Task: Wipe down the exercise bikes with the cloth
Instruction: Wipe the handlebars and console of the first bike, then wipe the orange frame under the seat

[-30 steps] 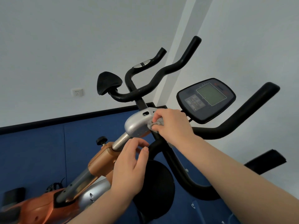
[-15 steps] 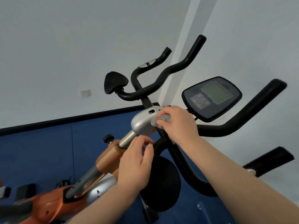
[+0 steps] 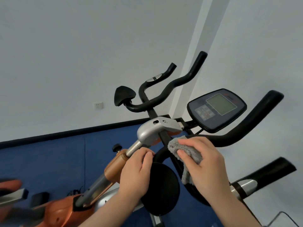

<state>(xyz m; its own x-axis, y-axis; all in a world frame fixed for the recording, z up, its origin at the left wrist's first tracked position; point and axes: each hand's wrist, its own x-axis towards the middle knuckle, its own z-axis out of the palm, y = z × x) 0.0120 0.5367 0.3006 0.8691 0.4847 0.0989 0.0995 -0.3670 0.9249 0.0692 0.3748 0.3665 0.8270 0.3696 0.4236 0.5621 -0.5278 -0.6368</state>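
The right hand (image 3: 206,163) grips a bunched grey cloth (image 3: 185,154), pressing it against the black handlebar tube (image 3: 165,138) of the exercise bike (image 3: 113,167). Just to its left, the left hand (image 3: 137,171) curls around the chrome post (image 3: 134,147), where it enters the orange collar (image 3: 114,166). Above both hands sits the silver bracket (image 3: 152,130); up and right of the right hand is the console (image 3: 216,108). A black round pad (image 3: 162,189) lies between the wrists.

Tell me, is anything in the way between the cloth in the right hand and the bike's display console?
Nothing visible blocks it. The right hand holds the grey cloth on the black handlebar, just below the console. Only open space lies between them.
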